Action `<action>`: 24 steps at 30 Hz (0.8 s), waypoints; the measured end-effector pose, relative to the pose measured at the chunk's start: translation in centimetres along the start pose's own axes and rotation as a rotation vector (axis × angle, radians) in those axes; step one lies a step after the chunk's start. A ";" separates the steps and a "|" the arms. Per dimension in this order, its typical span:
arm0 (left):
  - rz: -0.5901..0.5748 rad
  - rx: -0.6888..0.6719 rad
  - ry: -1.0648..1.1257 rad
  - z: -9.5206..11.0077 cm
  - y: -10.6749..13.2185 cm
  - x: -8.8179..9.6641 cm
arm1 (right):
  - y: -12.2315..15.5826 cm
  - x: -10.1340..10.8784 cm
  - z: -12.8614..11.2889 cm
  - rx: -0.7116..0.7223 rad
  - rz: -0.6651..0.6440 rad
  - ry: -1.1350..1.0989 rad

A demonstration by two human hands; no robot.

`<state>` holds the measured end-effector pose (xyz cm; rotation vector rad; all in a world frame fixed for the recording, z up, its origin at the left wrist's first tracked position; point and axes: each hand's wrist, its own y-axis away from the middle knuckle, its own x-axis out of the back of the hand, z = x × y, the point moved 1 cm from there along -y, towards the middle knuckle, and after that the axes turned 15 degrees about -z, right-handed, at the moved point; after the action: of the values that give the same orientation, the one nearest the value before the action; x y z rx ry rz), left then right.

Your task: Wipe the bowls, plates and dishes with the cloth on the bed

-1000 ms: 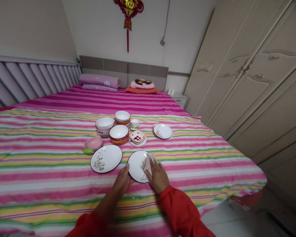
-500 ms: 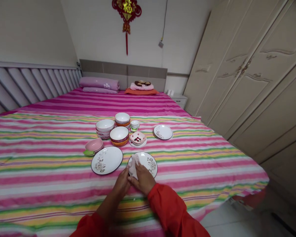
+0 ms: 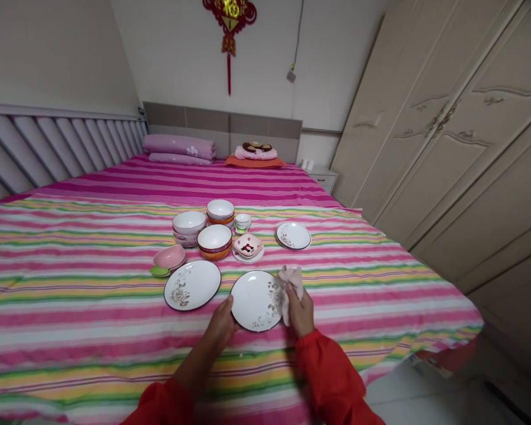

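Observation:
A white plate with a dark rim and flower print [image 3: 255, 300] lies on the striped bedspread in front of me. My left hand [image 3: 222, 323] grips its near left edge with the thumb on the rim. My right hand [image 3: 300, 307] is closed on a pale pink cloth [image 3: 291, 280] and presses it on the plate's right edge. Both arms wear red sleeves.
A second flowered plate [image 3: 192, 284] lies to the left, a smaller one [image 3: 294, 235] further right. Behind stand several stacked bowls [image 3: 214, 241], a pink dish [image 3: 170, 257] and a small square dish [image 3: 248, 245]. The bed's right edge [image 3: 464, 319] drops beside a cream wardrobe [image 3: 451, 141].
My right hand swept the cloth from the plate's left side to its right edge. The left hand kept hold of the near left rim.

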<state>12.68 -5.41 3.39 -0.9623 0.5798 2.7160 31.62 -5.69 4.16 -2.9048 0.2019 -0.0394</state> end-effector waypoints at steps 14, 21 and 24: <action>-0.027 -0.046 0.054 -0.4 -0.4 0.8 | 3.6 -5.8 1.0 -0.262 0.226 -0.582; -0.074 -0.059 0.024 -0.7 0.1 0.6 | 3.8 -4.4 0.5 -0.319 0.210 -0.540; -0.057 -0.049 -0.033 -0.8 0.3 0.6 | 3.1 -3.1 0.1 -0.269 0.215 -0.426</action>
<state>12.56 -5.95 2.55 -0.9291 0.4749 2.7020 28.18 -8.22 3.34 -3.0413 0.4709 0.6840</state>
